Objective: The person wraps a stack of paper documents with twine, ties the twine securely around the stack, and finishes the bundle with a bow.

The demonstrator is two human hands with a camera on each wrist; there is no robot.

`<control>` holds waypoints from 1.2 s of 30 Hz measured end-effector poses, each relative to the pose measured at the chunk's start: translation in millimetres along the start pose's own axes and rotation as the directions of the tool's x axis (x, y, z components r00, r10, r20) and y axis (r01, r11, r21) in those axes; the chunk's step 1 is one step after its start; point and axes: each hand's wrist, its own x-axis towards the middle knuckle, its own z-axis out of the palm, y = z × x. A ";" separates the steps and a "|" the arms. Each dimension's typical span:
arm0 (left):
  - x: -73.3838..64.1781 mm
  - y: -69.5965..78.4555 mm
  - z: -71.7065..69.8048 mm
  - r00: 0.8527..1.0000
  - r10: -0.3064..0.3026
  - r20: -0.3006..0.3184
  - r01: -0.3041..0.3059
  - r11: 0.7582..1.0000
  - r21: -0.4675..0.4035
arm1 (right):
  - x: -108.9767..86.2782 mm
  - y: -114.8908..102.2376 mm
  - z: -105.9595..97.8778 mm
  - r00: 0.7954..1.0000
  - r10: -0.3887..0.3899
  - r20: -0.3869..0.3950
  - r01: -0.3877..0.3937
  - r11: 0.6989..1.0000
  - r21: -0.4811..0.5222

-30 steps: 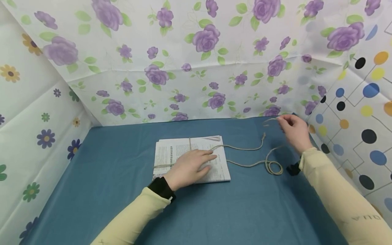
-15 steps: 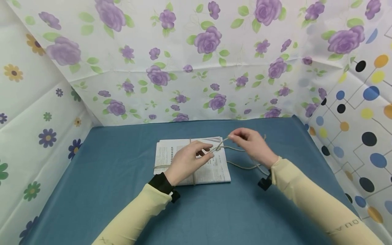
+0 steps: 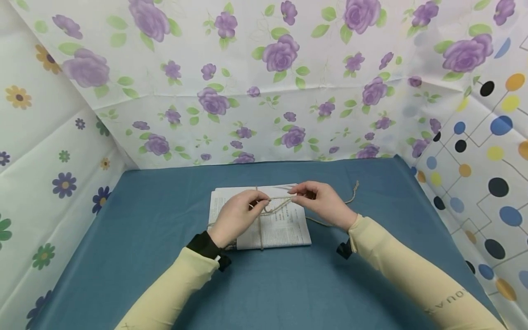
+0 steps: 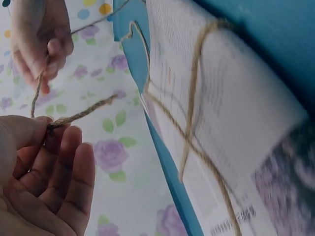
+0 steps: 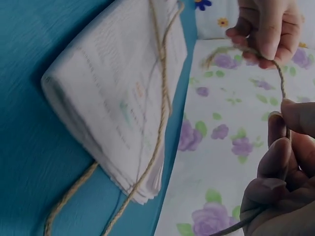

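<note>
A stack of folded newspapers lies on the blue cloth, with twine passed round it and crossing on top. Over the stack, my left hand pinches the twine between thumb and index finger near a frayed end that sticks out past the fingertips. My right hand holds the same strand a short way along, and a length of twine runs between both hands. In the right wrist view this strand also passes through the curled right fingers.
A second frayed twine end lies on the blue cloth to the right of the stack. Flowered sheeting stands behind, with patterned sheets at both sides.
My right hand has come from the far right to over the stack, bringing the twine end. The left hand has lifted off the newspapers and taken hold of the twine.
</note>
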 end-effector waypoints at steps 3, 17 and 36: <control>-1.2 -8.3 -8.3 1.000 -0.019 -0.002 0.019 1.000 0.010 | -0.5 4.8 1.3 1.000 0.000 0.000 0.000 1.000 -0.028; -2.9 -52.8 -37.5 0.979 -0.206 -0.007 0.205 0.976 -0.074 | 6.7 25.7 13.4 0.996 0.016 -0.086 -0.028 0.989 -0.148; -0.6 -69.0 -23.6 0.949 -0.314 0.027 0.315 0.945 -0.086 | 32.5 10.3 63.0 0.974 -0.171 0.148 0.225 0.801 -0.554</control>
